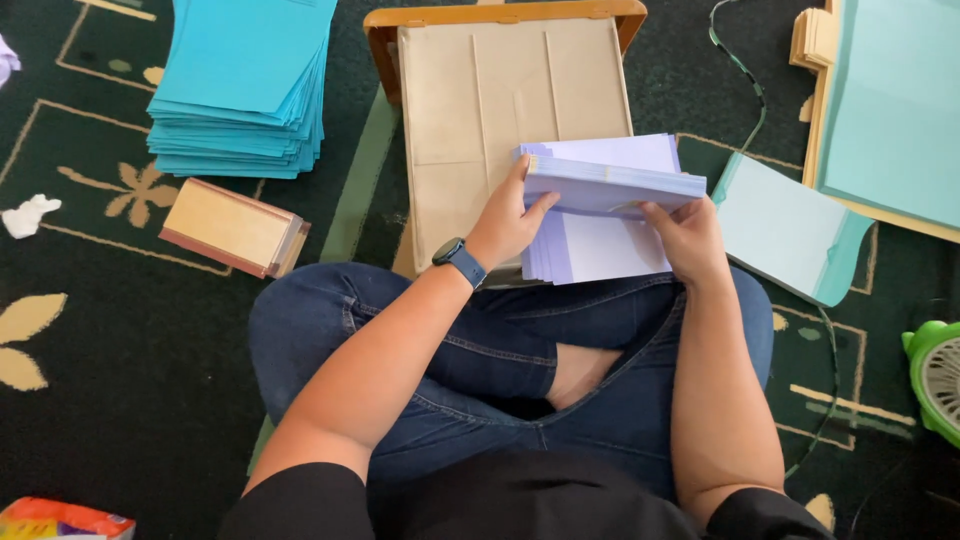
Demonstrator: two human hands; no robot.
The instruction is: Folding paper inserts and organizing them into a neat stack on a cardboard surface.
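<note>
— Between our two hands, what do we see?

— A sheaf of lavender paper sheets (610,185), lifted off the lavender stack (600,245) that lies on our lap. Our left hand (505,225) has its fingers (538,207) closed on the sheaf's left edge, thumb on top. Our right hand (690,238) has its fingers curled shut on the sheaf's right underside.

— And just beyond the fingers?

— A small wooden table (505,15) with a beige board (480,110) lying on it; the sheaf hangs over the board's near right corner.

— What lies to the left of our left hand?

— A tan block of paper with reddish edges (232,227) on the dark patterned carpet (110,330), and farther off a tall stack of turquoise sheets (245,85). A crumpled white scrap (28,215) sits well apart from them, near the frame's edge.

— To the right of our right hand?

— A pale blue folded sheet (790,230) just beside the fingers, then a wide pale blue sheet on a tan board (895,110) farther away. A green fan (935,375) peeks in at the edge.

— On our left wrist?

— A dark watch with a blue strap (458,258).
</note>
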